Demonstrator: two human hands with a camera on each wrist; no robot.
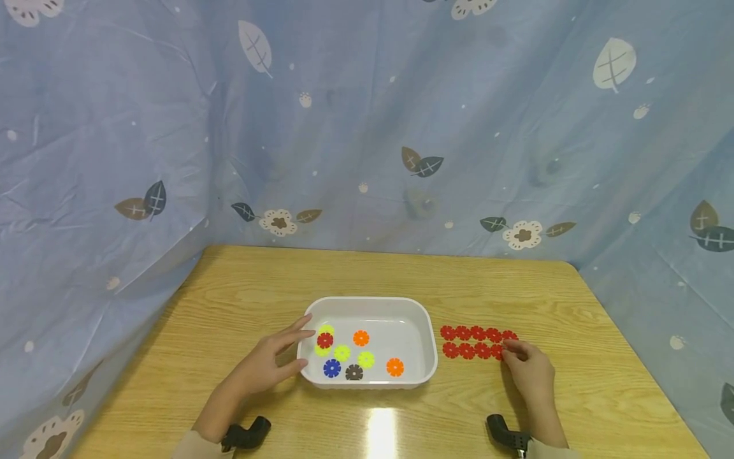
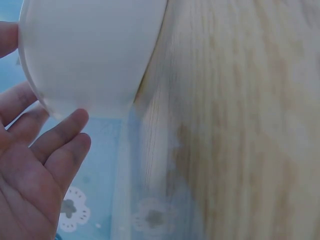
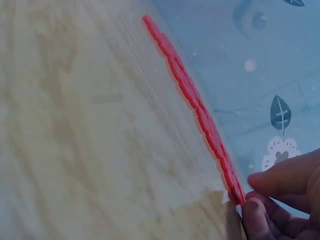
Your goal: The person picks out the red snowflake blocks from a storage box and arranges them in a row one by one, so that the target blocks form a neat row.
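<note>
My left hand (image 1: pixel 265 363) is at the left side of a white plastic tray (image 1: pixel 427 331), its spread, fairly straight fingers touching the rim. In the left wrist view the fingers (image 2: pixel 65 135) lie along the tray's outer wall (image 2: pixel 95 55). Inside the tray lie several notched snowflake discs: yellow, orange (image 1: pixel 395 367), blue (image 1: pixel 332 368), dark brown (image 1: pixel 354 372) and one red (image 1: pixel 325 340). On the table to the right, red snowflake discs (image 1: pixel 478 333) form two rows. My right hand (image 1: pixel 530 373) pinches a red disc at the near row's right end, mostly hidden by the fingertips.
The wooden table (image 1: pixel 258 274) carries the tray and the rows. Blue patterned cloth (image 1: pixel 367 127) hangs behind it and along both sides. A black wrist mount (image 1: pixel 246 435) sits on the left wrist, another (image 1: pixel 507 435) on the right.
</note>
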